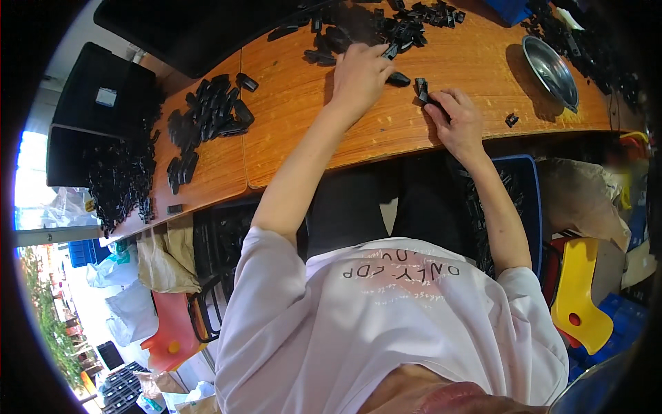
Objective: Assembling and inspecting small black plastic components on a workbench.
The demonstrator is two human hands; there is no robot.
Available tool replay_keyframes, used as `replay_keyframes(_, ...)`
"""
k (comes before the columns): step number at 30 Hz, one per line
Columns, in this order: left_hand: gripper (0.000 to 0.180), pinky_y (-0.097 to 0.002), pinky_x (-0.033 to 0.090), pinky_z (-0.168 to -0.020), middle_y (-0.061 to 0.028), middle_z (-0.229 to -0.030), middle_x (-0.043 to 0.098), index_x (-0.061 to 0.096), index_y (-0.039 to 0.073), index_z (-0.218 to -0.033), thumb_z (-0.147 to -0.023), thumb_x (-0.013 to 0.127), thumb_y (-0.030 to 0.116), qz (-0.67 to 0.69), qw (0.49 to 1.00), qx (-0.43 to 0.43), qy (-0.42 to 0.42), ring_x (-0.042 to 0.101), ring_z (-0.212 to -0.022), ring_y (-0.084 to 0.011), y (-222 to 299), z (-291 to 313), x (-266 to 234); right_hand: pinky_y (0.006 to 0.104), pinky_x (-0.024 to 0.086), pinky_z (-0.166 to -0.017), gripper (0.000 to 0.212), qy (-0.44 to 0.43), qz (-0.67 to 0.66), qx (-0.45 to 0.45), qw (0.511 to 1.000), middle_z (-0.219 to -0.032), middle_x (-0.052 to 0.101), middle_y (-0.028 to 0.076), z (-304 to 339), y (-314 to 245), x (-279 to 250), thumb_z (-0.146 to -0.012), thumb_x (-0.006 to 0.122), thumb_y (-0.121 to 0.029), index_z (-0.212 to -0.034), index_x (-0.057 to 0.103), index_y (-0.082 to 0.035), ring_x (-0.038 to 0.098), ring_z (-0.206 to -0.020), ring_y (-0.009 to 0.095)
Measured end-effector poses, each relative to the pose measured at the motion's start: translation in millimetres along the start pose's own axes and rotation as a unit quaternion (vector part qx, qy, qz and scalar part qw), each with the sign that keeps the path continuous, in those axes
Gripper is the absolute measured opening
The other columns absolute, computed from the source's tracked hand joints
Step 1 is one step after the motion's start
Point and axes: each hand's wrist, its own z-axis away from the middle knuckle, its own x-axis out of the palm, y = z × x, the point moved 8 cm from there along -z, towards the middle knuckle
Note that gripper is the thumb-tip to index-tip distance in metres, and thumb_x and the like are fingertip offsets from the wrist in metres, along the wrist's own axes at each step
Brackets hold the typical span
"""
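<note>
My right hand is closed on a small black plastic part, which sticks out past the thumb and fingers above the wooden table. Farther left and deeper on the table, my left hand has its fingers curled at the near edge of a pile of black plastic parts. At its fingertips shows another black part, seemingly pinched, though the fingers partly hide it. A single rounded black piece lies on the table between my two hands.
A metal bowl rests at the right, near a small loose part. More black parts lie grouped at the left and heaped at the far left. A blue bin of black pieces stands below the table edge, right of my legs.
</note>
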Motion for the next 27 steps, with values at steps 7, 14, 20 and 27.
replay_keyframes(7, 0.04, -0.0385, 0.051, -0.084, -0.0116, -0.1, 0.069, 0.067, 0.008, -0.121, -0.081, 0.075, 0.008, 0.032, 0.997, -0.007, -0.067, 0.065, -0.094, -0.0276, 12.0, 68.9, -45.7, 0.0406, 0.053, -0.074, 0.02, 0.015, 0.02, -0.006, 1.0, -0.099, 0.066, 0.011, 4.6, -0.8, -1.4, -0.085, 0.075, -0.011, -0.104, 0.07, -0.006, 0.065, -0.091, 0.033)
replay_keyframes(14, 0.037, -0.0388, 0.05, -0.095, -0.0101, -0.121, 0.069, 0.068, 0.01, -0.124, -0.088, 0.065, 0.001, 0.206, 0.968, -0.137, -0.047, 0.064, -0.109, -0.0285, -8.6, 77.9, -80.9, 0.0391, 0.052, -0.073, 0.018, -0.011, -0.012, 0.026, 1.0, -0.095, 0.067, 0.012, 3.5, 4.6, 0.0, -0.088, 0.073, -0.014, -0.103, 0.069, -0.005, 0.065, -0.086, 0.032)
replay_keyframes(20, 0.035, -0.0399, 0.045, -0.104, -0.0094, -0.128, 0.067, 0.07, 0.011, -0.121, -0.087, 0.067, 0.005, 0.191, 0.959, 0.131, -0.161, 0.061, -0.117, -0.0306, 19.9, 91.0, -57.6, 0.0358, 0.052, -0.066, 0.017, -0.06, -0.139, 0.066, 0.986, -0.091, 0.067, 0.014, 14.6, -33.5, 14.8, -0.091, 0.072, -0.012, -0.104, 0.067, -0.002, 0.065, -0.077, 0.029)
replay_keyframes(27, 0.026, -0.04, 0.048, -0.088, -0.0086, -0.103, 0.07, 0.073, 0.005, -0.109, -0.083, 0.072, 0.009, 0.266, 0.958, 0.036, -0.103, 0.061, -0.1, -0.0305, 10.1, 97.9, -50.1, 0.0372, 0.051, -0.063, 0.017, -0.095, -0.149, -0.043, 0.983, -0.088, 0.065, 0.014, 19.1, -81.0, 10.4, -0.082, 0.076, -0.002, -0.096, 0.067, -0.001, 0.064, -0.074, 0.031)
